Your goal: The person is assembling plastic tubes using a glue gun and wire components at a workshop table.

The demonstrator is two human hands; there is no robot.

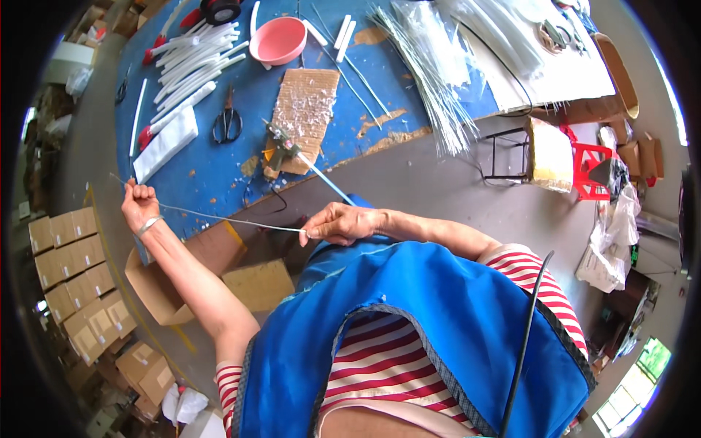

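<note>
My left hand (139, 203) is closed in a fist around one end of a thin pale rod (219, 217), out to the left over the blue table's edge. My right hand (339, 223) pinches the rod's other end near my chest, above my blue apron. The rod runs nearly level between the two hands. Just beyond my right hand lies a glue gun (285, 150) with a white glue stick (327, 182) pointing toward me, resting on a glue-crusted cardboard sheet (307, 109).
The blue table (219, 160) carries black scissors (227, 123), a pink bowl (278, 39), white tubes (193, 58), a bundle of thin white rods (431, 80) and clear bags. Open cardboard boxes (182, 285) sit below the table; a red stool (588, 164) stands at right.
</note>
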